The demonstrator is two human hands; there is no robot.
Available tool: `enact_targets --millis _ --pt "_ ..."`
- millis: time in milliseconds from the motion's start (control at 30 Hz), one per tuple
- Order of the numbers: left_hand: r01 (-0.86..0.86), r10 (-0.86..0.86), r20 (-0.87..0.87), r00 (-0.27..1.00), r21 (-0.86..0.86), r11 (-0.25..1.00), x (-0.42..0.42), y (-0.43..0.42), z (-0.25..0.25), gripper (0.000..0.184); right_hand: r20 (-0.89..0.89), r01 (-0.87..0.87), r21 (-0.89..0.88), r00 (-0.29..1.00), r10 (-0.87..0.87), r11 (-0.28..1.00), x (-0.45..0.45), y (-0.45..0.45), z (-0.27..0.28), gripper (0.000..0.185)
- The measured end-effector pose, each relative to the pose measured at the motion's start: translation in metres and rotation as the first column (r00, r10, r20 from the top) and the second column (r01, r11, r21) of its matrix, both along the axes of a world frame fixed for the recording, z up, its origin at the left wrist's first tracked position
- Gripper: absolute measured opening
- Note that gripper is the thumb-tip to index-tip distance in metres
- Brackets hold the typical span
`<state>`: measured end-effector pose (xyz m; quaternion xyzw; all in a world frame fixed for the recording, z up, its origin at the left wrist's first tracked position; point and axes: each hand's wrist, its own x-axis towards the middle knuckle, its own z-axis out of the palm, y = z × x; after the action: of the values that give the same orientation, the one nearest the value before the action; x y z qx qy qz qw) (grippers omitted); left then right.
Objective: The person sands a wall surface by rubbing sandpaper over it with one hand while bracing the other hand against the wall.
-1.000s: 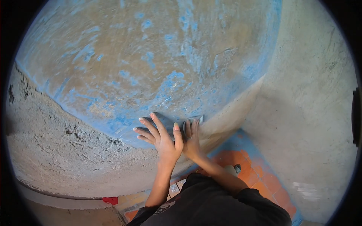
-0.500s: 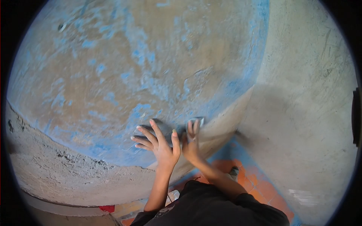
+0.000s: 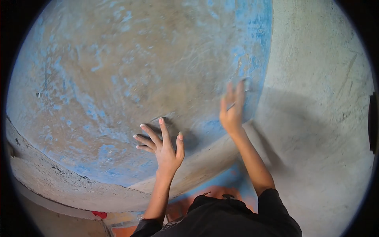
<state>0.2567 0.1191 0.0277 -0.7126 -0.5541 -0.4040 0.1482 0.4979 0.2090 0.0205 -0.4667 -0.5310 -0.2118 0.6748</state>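
Note:
My left hand (image 3: 164, 148) rests with its fingers spread against a wall (image 3: 173, 63) with worn blue paint, and nothing shows in its grip. Up and to the right, my right hand (image 3: 233, 110) is smeared by motion, its fingers pointing up the wall near the blue border. Under its fingertips a small flat grey sheet (image 3: 247, 84) peeks out, pressed to the surface. Most of that sheet is hidden, and its material is too blurred to tell.
A bare grey wall (image 3: 312, 118) meets the painted one on the right. Below runs a rough, chipped plaster band (image 3: 59, 170). Orange floor tiles (image 3: 124, 231) and a small red piece (image 3: 99, 214) show near the bottom. A dark object (image 3: 372, 122) stands at the right edge.
My right hand has swept up and to the right along the wall with the flat sheet, away from my left hand. My left hand stays spread on the wall. The view has shifted slightly.

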Motion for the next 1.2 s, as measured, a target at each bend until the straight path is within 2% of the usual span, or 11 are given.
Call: enact_targets --millis 100,200,333,400,467,567,700,833,967,1067,1200 --pt "-0.029 0.03 -0.024 0.999 0.038 0.999 0.027 0.011 0.009 0.074 0.12 -0.011 0.063 0.993 0.003 0.998 0.02 0.009 0.036 0.071" --pt "-0.128 0.142 -0.134 0.981 0.11 0.986 0.048 0.02 0.028 0.07 0.734 -0.131 -0.188 0.639 0.228 0.973 0.038 -0.008 0.061 0.058" --pt "-0.201 0.233 -0.132 0.963 0.22 0.954 0.056 0.03 0.039 0.063 0.263 -0.096 0.108 0.963 0.065 0.989 0.063 0.026 0.127 0.071" --pt "-0.222 0.257 -0.124 0.958 0.24 0.945 0.059 0.032 0.042 0.06 0.444 -0.113 0.04 0.892 0.084 0.993 0.053 0.021 0.13 0.063" --pt "-0.245 0.268 -0.077 0.96 0.227 0.943 0.062 0.031 0.049 0.06 0.736 -0.196 -0.101 0.645 0.206 0.975 0.037 0.004 0.118 0.052" --pt "-0.275 0.291 -0.045 0.956 0.214 0.937 0.06 0.026 0.07 0.06 0.736 -0.194 -0.082 0.649 0.191 0.978 0.037 0.0 0.133 0.052" --pt "-0.29 0.301 -0.015 0.954 0.228 0.93 0.052 0.016 0.106 0.061 0.43 -0.214 0.155 0.894 0.129 0.965 0.041 0.02 0.174 0.075" --pt "-0.336 0.345 0.015 0.939 0.268 0.903 0.038 0.014 0.116 0.06 0.81 -0.33 -0.219 0.464 0.36 0.918 0.003 -0.004 0.137 0.079" --pt "-0.347 0.345 0.05 0.937 0.227 0.91 0.026 0.004 0.088 0.061 0.662 -0.156 0.049 0.744 0.085 0.987 0.018 0.007 0.182 0.075" --pt "-0.388 0.391 0.015 0.92 0.16 0.908 0.009 -0.007 0.079 0.058 0.514 -0.2 0.135 0.851 0.104 0.97 0.005 0.014 0.204 0.073" --pt "-0.413 0.413 0.029 0.91 0.146 0.899 -0.015 -0.018 0.084 0.057 0.899 -0.407 -0.207 0.28 0.337 0.89 -0.043 -0.007 0.157 0.077"
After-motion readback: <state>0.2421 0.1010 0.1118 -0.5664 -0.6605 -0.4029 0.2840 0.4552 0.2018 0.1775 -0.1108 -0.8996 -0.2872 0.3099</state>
